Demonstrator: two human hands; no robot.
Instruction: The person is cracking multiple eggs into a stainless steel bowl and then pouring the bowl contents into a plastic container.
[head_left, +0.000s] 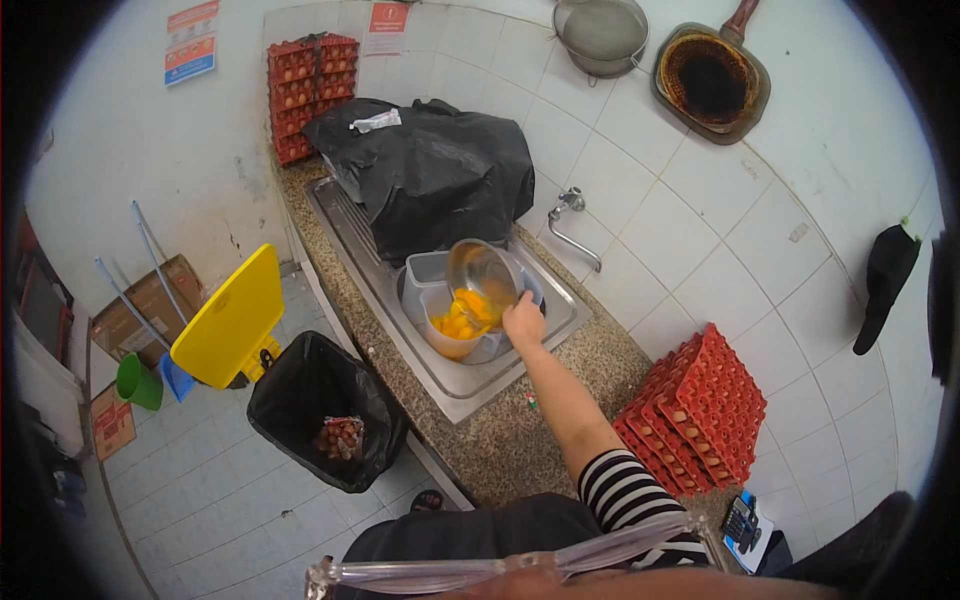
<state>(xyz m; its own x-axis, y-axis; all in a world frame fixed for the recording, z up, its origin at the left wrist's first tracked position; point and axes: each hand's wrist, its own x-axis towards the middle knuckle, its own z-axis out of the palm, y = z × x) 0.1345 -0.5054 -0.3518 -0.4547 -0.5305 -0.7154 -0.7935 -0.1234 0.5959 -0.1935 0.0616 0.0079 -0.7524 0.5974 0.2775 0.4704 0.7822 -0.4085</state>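
My right hand (523, 322) grips the rim of a metal bowl (484, 270), tilted over a translucent plastic container (442, 343) in the sink. Egg yolks (469, 311) run from the bowl into that container. Beside it, further back in the basin, stands another translucent rectangular container (426, 268). The stainless steel sink (457, 394) is set in a granite counter (499, 450). My left hand is out of view.
A large black plastic bag (450, 172) covers the drainboard. Red egg trays (712, 405) stack at the right, more (311, 90) at the far corner. An open bin (300, 397) with a yellow lid (236, 315) stands left of the counter. A wall faucet (574, 232) juts near the sink.
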